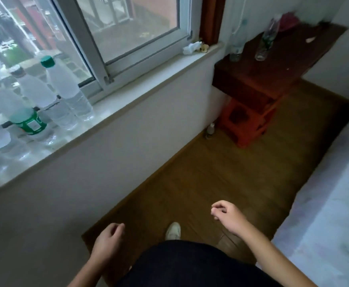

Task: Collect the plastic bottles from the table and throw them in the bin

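Two clear plastic bottles stand on a dark brown table (281,67) in the far right corner: one (237,45) near the wall, the other (267,39) to its right. Several more capped plastic bottles (65,88) stand on the windowsill (128,104) at the left. My left hand (108,238) hangs low over the floor with fingers loosely curled and nothing in it. My right hand (226,215) is a little higher and to the right, fingers curled, also holding nothing. Both hands are far from the table. No bin is in view.
A red plastic stool (246,121) sits under the table, with a small bottle (210,129) on the floor beside it. A bed (324,214) with a pale floral cover runs along the right. Wooden floor (210,172) lies between wall and bed. My shoe (173,230) shows below.
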{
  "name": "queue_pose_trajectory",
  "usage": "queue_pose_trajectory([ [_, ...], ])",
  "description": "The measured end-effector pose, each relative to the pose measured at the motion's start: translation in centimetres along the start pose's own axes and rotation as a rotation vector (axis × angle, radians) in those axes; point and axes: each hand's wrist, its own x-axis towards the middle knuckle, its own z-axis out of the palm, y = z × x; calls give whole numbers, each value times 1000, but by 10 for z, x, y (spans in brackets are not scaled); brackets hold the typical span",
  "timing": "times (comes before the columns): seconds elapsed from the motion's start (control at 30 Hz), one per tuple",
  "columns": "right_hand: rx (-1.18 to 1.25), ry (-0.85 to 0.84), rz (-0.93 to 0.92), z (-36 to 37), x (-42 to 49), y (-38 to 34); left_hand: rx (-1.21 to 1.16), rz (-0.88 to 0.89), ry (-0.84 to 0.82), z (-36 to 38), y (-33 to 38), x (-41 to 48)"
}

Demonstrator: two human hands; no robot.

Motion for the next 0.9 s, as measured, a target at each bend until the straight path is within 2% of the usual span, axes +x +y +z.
queue_pose_trajectory([
  [0.27, 317, 273, 295, -24, -28, 69, 218, 243, -294, 44, 143, 90],
  [0.47, 492, 425, 511, -40, -59, 121, 407, 433, -473, 121, 253, 96],
  [0.63, 566, 535, 555, -66, -58, 156, 527, 535, -553, 192, 329, 100],
  [0.8, 581, 524, 553, -137, -21, 172, 565, 508, -536, 246, 386, 101],
  [0.9, 570, 490, 486, -197, 9, 165, 562, 491, -491, 269, 414, 103],
])
